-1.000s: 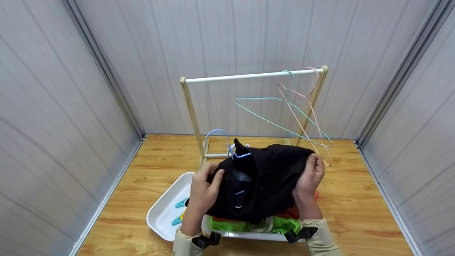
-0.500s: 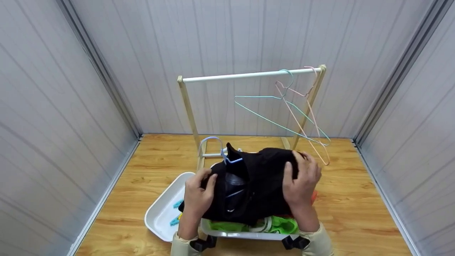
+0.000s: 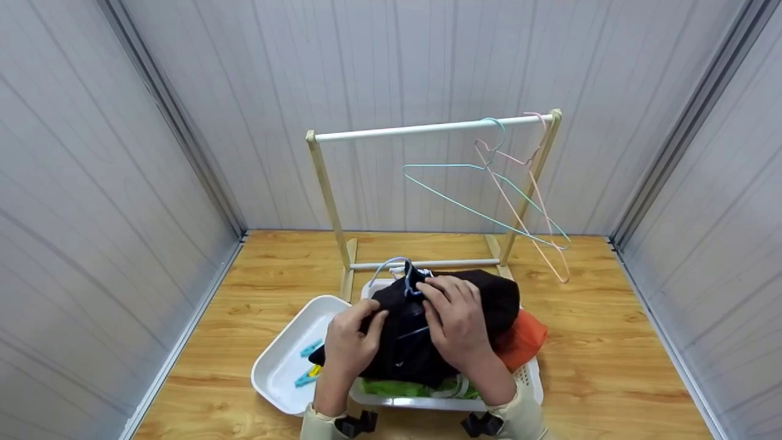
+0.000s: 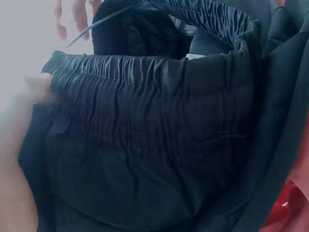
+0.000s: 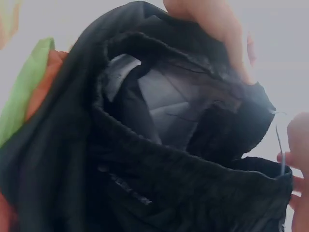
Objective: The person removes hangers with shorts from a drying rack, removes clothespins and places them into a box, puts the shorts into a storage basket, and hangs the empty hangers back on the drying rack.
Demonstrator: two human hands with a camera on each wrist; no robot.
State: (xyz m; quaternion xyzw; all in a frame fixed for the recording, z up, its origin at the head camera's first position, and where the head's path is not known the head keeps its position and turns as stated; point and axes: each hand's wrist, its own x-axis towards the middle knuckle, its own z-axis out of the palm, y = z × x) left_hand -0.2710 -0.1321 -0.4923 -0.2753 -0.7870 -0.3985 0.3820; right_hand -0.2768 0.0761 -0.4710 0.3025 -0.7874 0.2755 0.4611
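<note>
A pair of black pants [image 3: 421, 342] with a gathered elastic waistband [image 4: 145, 77] lies bunched over a white basket [image 3: 440, 403]. My left hand [image 3: 351, 339] pinches the waistband at its left side. My right hand [image 3: 455, 315] pinches the waistband's far edge, close to the neck of a blue hanger [image 3: 391, 261]. The hanger's hook sticks out of the waist opening; most of its body is hidden within the cloth. In the right wrist view, the waist opening [image 5: 169, 101] gapes, showing the grey inner side.
Orange cloth [image 3: 522, 339] and green cloth [image 3: 394, 388] lie in the basket under the pants. A white tray [image 3: 275, 366] with blue clothespins [image 3: 307, 376] stands at the left. Behind is a rack [image 3: 397, 131], with a mint hanger [image 3: 446, 197] and a pink hanger [image 3: 537, 183] on its bar.
My right hand has released the right end of the pants and moved left to the waistband beside the hanger. The pants have sunk slightly, uncovering the orange cloth; my left hand keeps its pinch.
</note>
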